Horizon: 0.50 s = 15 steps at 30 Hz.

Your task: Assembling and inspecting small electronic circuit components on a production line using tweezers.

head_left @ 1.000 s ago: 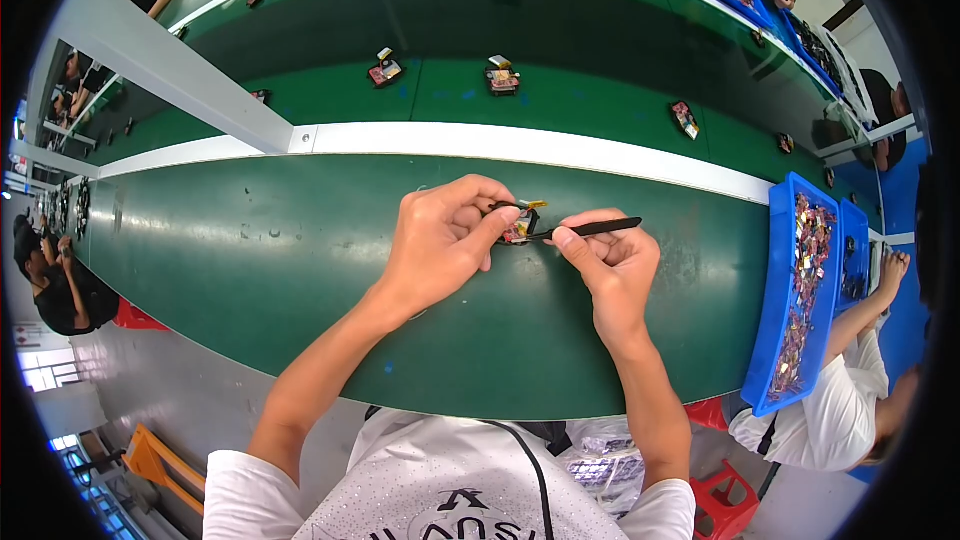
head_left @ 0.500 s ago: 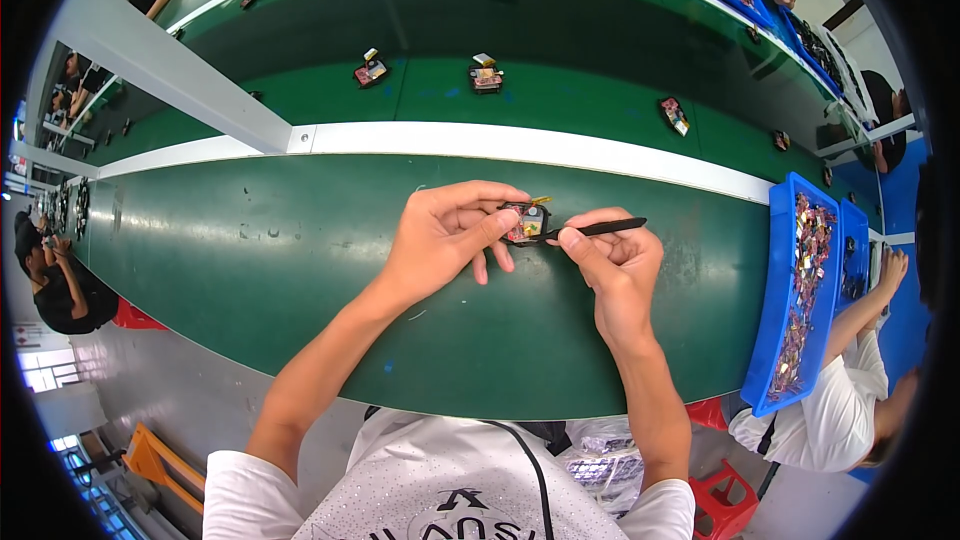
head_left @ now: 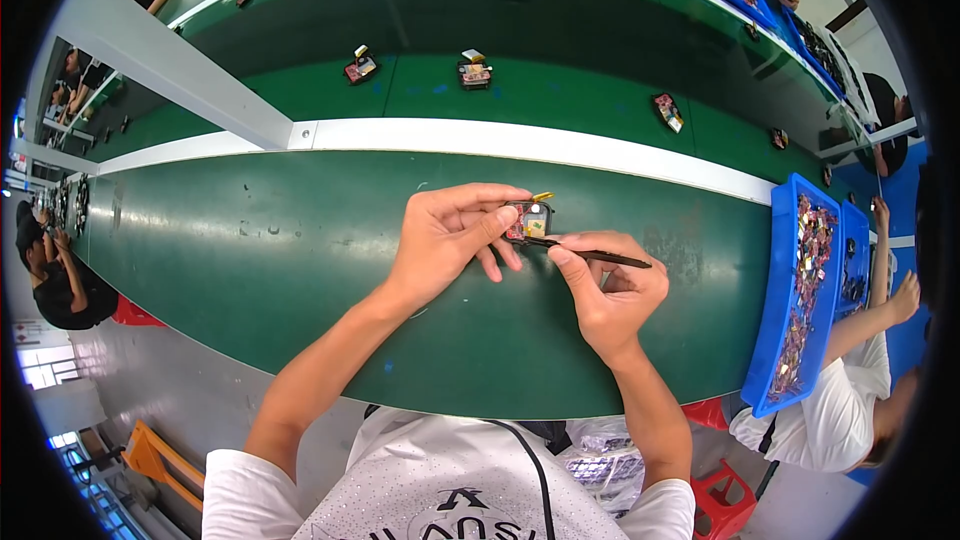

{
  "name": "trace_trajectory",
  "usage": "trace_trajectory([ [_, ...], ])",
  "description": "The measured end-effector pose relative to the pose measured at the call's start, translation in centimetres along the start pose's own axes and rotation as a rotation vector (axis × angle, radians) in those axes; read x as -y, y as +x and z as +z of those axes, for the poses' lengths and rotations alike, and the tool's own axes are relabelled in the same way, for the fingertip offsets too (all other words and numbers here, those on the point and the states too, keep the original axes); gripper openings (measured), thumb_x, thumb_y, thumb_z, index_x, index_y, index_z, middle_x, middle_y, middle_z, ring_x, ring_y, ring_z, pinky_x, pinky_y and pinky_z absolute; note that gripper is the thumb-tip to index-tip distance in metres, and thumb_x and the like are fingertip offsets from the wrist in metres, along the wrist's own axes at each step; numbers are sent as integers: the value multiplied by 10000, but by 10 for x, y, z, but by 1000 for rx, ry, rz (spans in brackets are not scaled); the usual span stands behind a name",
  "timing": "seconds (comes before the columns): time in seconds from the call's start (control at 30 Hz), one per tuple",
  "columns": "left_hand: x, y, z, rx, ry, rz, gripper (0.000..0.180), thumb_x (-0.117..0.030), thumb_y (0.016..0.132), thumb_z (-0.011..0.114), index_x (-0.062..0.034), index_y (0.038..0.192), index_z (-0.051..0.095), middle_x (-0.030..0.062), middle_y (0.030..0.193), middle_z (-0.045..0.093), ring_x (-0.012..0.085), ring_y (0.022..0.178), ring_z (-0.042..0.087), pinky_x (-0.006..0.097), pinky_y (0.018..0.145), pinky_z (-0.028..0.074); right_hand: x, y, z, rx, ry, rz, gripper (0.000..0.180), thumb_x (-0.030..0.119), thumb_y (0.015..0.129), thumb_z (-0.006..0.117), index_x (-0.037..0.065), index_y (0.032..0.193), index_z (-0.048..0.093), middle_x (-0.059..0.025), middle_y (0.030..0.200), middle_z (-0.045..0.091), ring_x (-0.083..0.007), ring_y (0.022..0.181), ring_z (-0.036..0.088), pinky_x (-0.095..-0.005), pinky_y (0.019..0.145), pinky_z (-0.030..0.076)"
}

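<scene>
Workroom with a long green table (head_left: 230,290) across the middle of the frame, a white rail (head_left: 520,143) behind it, and a dark green belt (head_left: 590,85) beyond, where similar open units (head_left: 474,72) lay scattered. At the right of the frame, a blue tray (head_left: 776,290) of small wired parts; past it, a co-worker's forearm (head_left: 862,328).

The piece in hand, a small black-cased device (head_left: 536,224) with its circuit board exposed, was just above centre of the frame. Open face turned up toward the worker; a thin yellow strip (head_left: 543,196) stuck out at its upper edge, slanting up and right. Its long axis I could not tell, the left part being covered by a thumb.

A slim black tool (head_left: 612,258) lay nearly crosswise, long axis running left to right, tip leftward at the device's lower edge, tail lower and to the right. Whether the tip touched was too small to judge.

Device sat between the two hands, closer to the left. Left hand (head_left: 445,245): thumb over the board, forefinger along the upper edge, gripping it; lower fingers loosely spread. Right hand (head_left: 618,290): thumb and forefinger pinched on the tool, remaining fingers curled.
</scene>
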<state>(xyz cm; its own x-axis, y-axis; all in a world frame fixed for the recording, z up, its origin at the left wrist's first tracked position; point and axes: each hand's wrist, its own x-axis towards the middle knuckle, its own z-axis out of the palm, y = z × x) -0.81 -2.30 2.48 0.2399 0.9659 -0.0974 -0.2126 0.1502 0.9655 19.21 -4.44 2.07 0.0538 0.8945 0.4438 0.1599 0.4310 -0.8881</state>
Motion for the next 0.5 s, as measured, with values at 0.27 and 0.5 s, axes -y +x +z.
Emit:
trace_trajectory([
  [0.27, 2, -5, 4, -53, -15, 48, 291, -66, 1013, 619, 69, 1268, 653, 202, 1050, 722, 255, 746, 752, 282, 553, 601, 3, -4, 5, -41, -5, 29, 97, -31, 812, 822, 3, 890, 777, -39, 794, 752, 4, 470, 433, -195, 429, 266],
  [0.5, 6, -4, 6, -67, 7, 82, 293, -47, 998, 641, 70, 1266, 652, 188, 989, 734, 235, 736, 748, 280, 559, 600, 4, -4, 7, -47, -30, -29, 96, -31, 814, 818, 10, 891, 776, -51, 798, 757, -3, 462, 430, -197, 429, 272],
])
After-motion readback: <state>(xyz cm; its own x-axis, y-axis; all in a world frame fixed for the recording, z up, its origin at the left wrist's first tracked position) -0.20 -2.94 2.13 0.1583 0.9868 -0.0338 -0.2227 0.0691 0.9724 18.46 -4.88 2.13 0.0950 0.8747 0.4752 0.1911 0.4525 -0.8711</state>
